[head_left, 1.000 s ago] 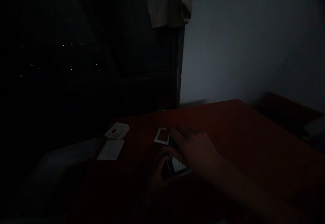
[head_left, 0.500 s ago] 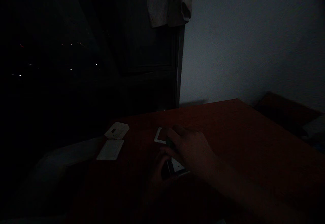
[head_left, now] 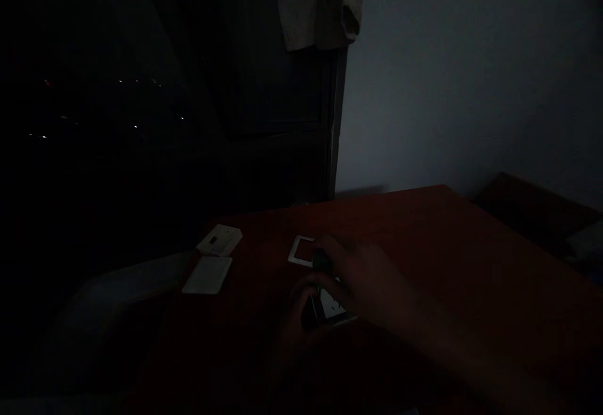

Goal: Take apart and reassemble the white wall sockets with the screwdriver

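The picture is very dark. My left hand [head_left: 294, 327] curls round the near left side of a small boxy fitting [head_left: 332, 305] with a white face and dark edges. My right hand [head_left: 365, 274] is closed on what looks like a screwdriver [head_left: 322, 261], its rounded dark green handle standing above the fitting. The tip is hidden behind my fingers. Just beyond my hands lies a white square frame [head_left: 293, 257], open in the middle and partly covered by my right hand.
On the left of the reddish-brown table [head_left: 414, 220] lie a pale plate with a small dark slot [head_left: 226, 241] and a plain pale plate [head_left: 207, 275]. A wall [head_left: 424, 88] rises behind. Cloth [head_left: 320, 7] hangs beside a dark window with small lights.
The right hand has shifted slightly to the right, showing more of the green handle and the white frame. The left hand keeps its hold. The whole view has moved a little.
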Available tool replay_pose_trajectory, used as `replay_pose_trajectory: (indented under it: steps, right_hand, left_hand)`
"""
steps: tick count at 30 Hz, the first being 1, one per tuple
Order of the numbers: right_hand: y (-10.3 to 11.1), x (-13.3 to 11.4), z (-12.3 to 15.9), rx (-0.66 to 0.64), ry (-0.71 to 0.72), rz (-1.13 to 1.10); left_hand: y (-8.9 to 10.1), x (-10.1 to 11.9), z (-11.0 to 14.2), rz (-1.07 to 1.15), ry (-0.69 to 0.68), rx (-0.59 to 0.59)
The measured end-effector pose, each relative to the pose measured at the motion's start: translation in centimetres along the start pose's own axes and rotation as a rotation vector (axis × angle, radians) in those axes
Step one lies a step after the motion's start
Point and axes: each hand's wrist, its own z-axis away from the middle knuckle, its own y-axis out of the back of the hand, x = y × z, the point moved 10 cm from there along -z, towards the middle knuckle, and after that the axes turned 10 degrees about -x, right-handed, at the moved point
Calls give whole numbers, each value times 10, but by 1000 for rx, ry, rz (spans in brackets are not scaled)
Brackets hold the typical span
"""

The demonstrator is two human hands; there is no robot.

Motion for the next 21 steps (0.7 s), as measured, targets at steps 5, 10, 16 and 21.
replay_pose_trajectory:
  steps: [5, 10, 16, 21]
  right_hand:
    - [0, 0, 0, 105, -95, 102]
    - [-1, -7, 0, 123, -112, 132]
    - [-7, -5, -5, 54, -18, -89]
    - [-4, -12, 1, -88, 182, -321]
  left_hand:
    - [-2, -5, 1, -42, 25, -9]
    - [0, -4, 2, -66, 74, -8]
    - [-2, -10, 3, -61, 87, 2]
    - [-3, -11, 3, -29, 33, 31]
